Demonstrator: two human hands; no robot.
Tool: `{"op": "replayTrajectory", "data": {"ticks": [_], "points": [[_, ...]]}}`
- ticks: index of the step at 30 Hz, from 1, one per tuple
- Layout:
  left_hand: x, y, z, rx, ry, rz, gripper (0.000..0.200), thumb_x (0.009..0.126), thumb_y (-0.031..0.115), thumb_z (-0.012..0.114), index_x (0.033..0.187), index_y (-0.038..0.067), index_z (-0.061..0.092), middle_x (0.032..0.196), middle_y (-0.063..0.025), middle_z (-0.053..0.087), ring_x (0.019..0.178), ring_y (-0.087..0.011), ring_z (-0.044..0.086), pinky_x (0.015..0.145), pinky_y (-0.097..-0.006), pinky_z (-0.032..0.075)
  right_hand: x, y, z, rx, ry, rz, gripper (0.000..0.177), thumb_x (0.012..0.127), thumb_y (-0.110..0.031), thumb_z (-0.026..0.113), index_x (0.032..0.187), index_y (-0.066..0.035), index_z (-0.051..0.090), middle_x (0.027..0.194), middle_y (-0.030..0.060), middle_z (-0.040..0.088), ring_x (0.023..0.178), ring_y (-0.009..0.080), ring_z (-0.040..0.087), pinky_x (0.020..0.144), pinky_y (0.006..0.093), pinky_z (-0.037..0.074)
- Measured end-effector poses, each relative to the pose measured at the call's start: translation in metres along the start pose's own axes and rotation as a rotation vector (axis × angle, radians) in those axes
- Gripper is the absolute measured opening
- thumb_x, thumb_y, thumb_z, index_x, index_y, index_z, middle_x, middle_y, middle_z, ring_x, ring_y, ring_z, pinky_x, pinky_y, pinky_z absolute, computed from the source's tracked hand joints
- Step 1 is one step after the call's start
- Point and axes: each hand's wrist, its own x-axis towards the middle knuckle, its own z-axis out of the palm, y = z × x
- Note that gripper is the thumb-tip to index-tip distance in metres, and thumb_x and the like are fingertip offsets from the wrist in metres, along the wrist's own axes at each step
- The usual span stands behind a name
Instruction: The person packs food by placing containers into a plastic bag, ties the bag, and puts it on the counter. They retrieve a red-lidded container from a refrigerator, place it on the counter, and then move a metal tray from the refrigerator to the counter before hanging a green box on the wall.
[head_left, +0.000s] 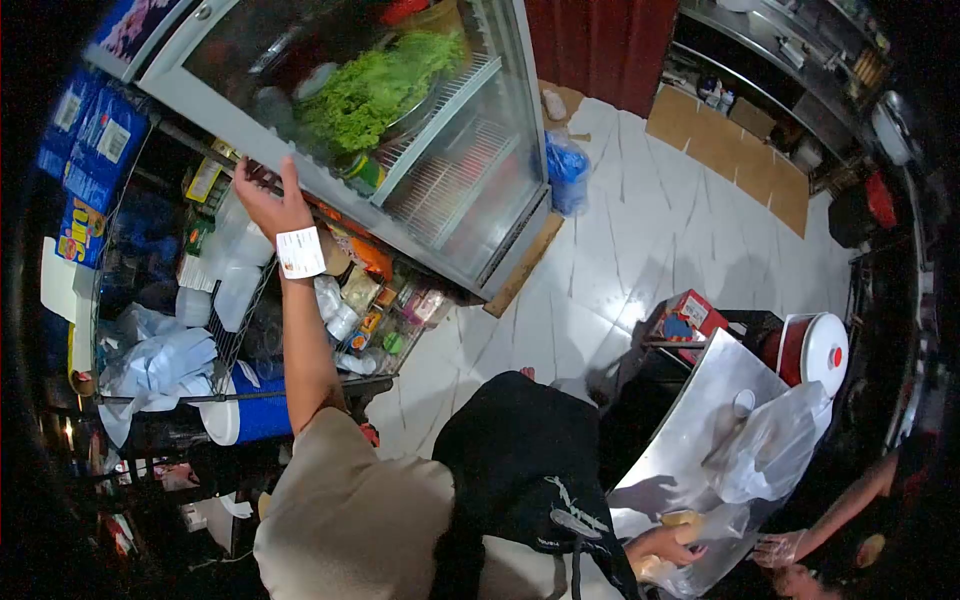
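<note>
Our left hand is open, its thumb and fingers spread at the lower edge of the glass-door fridge, with a white printed tag around the wrist. We cannot tell how firmly it touches the frame. Behind the glass, leafy greens sit in a bowl on a wire shelf, above another rack. Below and beside the fridge, a wire shelf bears plastic tubs, crumpled pale bags and small packets and jars. On our other side, our right hand is low over the metal surface, its fingers partly curled beside a pale yellow piece; we cannot tell whether it grips it. Clear plastic bags lie on that surface, near a white-lidded red container. Another person's hand is near its edge, apart from ours. A blue bag stands on the tiled floor beside the fridge.
</note>
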Motion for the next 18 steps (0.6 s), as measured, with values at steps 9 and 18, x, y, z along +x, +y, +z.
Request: {"op": "replayTrajectory", "data": {"ticks": [9, 18], "points": [[0.006, -0.019, 0.009, -0.138, 0.023, -0.148, 0.064, 0.083, 0.022, 0.089, 0.128, -0.007, 0.055, 0.113, -0.0116, 0.064, 0.095, -0.0184, 0.063, 0.085, -0.0324, 0.054, -0.036, -0.103, -0.012, 0.452, -0.24, -0.274, 0.051, 0.093, -0.02, 0.069, 0.132, 0.004, 0.048, 0.127, 0.0214, 0.051, 0.116, 0.0376, 0.052, 0.104, 0.0502, 0.042], [-0.013, 0.018, 0.006, -0.105, 0.04, -0.168, 0.056, 0.08, 0.018, 0.09, 0.119, -0.005, 0.056, 0.103, -0.0083, 0.063, 0.087, -0.0158, 0.061, 0.079, -0.0309, 0.052, -0.054, -0.256, 0.036, 1.062, -0.575, -0.475, 0.042, 0.087, -0.006, 0.068, 0.125, 0.002, 0.051, 0.121, 0.0204, 0.051, 0.114, 0.0363, 0.051, 0.104, 0.0479, 0.041]]}}
